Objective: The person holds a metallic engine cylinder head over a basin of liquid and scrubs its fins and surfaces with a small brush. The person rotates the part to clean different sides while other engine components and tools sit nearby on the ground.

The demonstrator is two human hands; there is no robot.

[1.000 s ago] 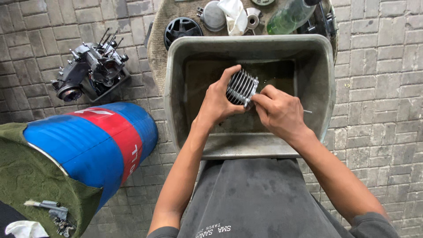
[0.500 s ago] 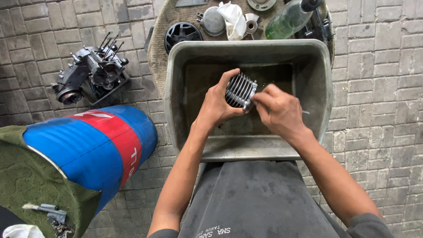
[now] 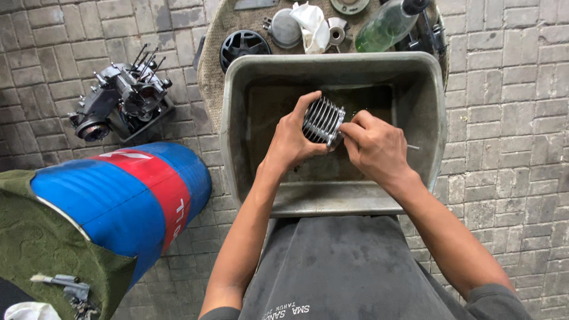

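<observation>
Single head view, looking steeply down, close over grey tub [image 3: 427, 118].

Count of items in view, head camera.

Hands: two, a left hand [image 3: 291, 142] and a right hand [image 3: 374, 148], both at centre.

Finned cylinders: one [image 3: 323, 121], at centre, gripped by both hands.

Tubs: one grey tub [image 3: 234, 130], around the hands.

Engine blocks: one [image 3: 121, 98], at 10 o'clock on the paving.

Drums: one blue drum [image 3: 112, 201] with a red band, at 8 o'clock.

Bottles: one green bottle [image 3: 388, 26], at 1 o'clock.

Rags: one white rag [image 3: 311, 24], at 12 o'clock.

Black vented covers: one [image 3: 243, 47], at 11 o'clock.

Round metal caps: one grey cap [image 3: 284, 28], at 12 o'clock. Further small parts lie there, too crowded to count.
</observation>
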